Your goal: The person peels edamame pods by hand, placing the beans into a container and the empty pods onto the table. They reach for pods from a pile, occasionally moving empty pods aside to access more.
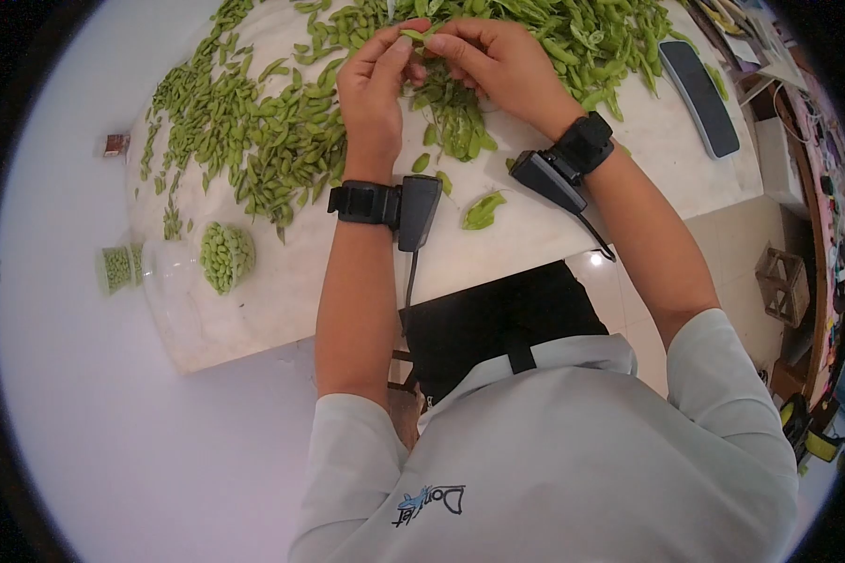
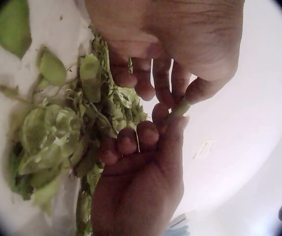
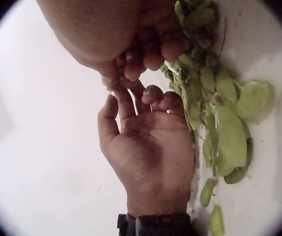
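Note:
In the head view my left hand (image 1: 376, 89) and right hand (image 1: 512, 70) meet over the far part of the table. Between their fingertips is one green soybean pod (image 1: 412, 35). My left thumb and fingers pinch one end of it, and my right thumb and index finger pinch the other. Both wrist views show this small pod (image 2: 181, 108) between the two thumbs, partly covered by fingers. The other fingers curl loosely below it. Under the hands lies a heap of flattened green pods (image 1: 455, 117), seen close in the right wrist view as pale, opened shells (image 3: 229, 132).
Loose pods (image 1: 282, 150) spread across the table's left side, and a larger pile (image 1: 582, 42) lies at the back right. Shelled beans (image 1: 225, 255) fill a clear container at front left. A phone (image 1: 699, 98) lies at right. A few empty shells (image 1: 483, 211) sit near the front edge.

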Available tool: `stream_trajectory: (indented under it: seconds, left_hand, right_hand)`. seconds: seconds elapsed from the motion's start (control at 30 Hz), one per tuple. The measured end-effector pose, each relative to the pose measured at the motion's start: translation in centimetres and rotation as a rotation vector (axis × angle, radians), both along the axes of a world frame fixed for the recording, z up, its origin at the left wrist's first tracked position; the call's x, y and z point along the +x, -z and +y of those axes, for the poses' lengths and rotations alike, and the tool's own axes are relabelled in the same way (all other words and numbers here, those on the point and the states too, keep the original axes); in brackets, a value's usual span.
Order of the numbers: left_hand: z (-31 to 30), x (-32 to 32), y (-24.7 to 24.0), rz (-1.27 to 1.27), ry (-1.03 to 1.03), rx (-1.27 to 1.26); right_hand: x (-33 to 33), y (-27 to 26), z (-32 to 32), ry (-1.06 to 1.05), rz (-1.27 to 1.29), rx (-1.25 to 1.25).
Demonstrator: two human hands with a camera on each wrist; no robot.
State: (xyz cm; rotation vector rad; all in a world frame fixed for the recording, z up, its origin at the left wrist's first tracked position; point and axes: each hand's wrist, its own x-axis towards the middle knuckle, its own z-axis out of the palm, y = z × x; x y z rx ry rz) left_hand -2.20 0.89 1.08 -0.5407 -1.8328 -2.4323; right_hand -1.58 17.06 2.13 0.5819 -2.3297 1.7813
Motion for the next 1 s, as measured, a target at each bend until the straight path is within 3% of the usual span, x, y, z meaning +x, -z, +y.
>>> stream_trajectory:
  seconds: [1.0]
  left_hand:
    - [-0.09, 0.04, 0.03, 0.012, 0.052, 0.025]
  right_hand:
    - [0.08, -0.19, 0.02, -0.004, -0.006, 0.014]
